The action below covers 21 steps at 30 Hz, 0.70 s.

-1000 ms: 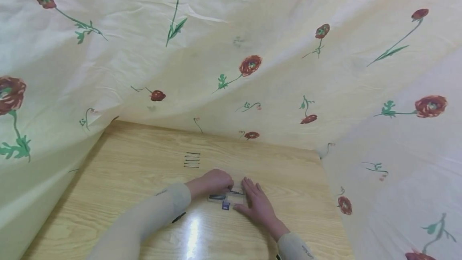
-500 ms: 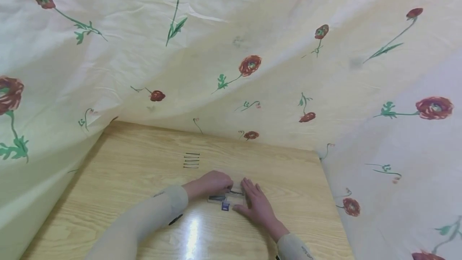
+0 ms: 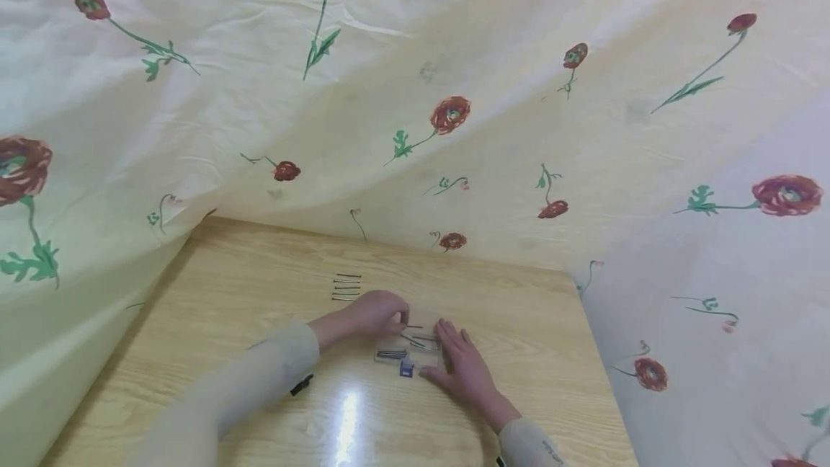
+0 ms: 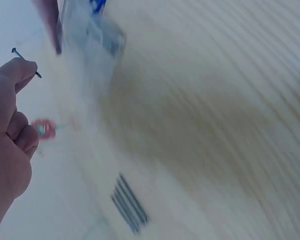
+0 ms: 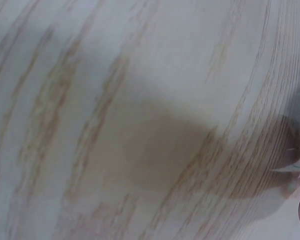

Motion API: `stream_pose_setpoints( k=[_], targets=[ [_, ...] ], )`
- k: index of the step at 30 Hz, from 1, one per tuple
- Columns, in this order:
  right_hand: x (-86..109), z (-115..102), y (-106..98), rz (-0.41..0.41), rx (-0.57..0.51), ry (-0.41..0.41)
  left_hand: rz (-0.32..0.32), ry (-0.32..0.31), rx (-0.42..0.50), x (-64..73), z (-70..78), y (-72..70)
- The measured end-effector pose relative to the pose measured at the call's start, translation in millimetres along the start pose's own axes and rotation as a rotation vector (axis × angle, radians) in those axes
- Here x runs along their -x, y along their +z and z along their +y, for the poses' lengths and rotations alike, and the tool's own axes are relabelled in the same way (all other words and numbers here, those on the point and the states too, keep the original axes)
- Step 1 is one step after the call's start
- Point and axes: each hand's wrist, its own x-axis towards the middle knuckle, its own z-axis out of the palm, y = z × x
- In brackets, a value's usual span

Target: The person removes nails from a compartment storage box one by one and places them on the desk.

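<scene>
the left hand (image 3: 379, 314) is pinching one thin dark metal nail (image 3: 415, 326) near its middle, the lower fingers being curled. this nail is showing near the far edge of the clear plastic divided box (image 3: 424, 359). beside the box, the right hand (image 3: 463, 366) is lying with straight, spread fingers, gripping nothing visible. i think a light, firm pinch is best, keeping the nail clear of the loose nails (image 3: 424, 339) inside, while the right palm is steadying the box.

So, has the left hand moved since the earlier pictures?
Yes: the left hand has moved away from the clear box and toward the row of nails in the head view.
</scene>
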Motion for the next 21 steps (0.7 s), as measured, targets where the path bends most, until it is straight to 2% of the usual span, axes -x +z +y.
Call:
stream_pose_setpoints(
  k=[5,9,14,21],
  targets=[
    [-0.1,1.9,2.1,-0.01,0.01,0.007,0.02,-0.057,-0.014,26.7,-28.8,-19.0],
    [0.1,3.7,3.3,-0.008,0.02,0.011,0.056,-0.075,-0.064,48.0,-52.4,-24.3],
    [0.0,3.3,3.9,-0.001,0.016,-0.001,0.102,-0.117,-0.094,68.2,-72.2,-21.7],
    [-1.1,4.2,7.8,0.033,0.017,-0.031,0.137,-0.128,-0.141,77.3,-87.7,-7.8]
  ],
)
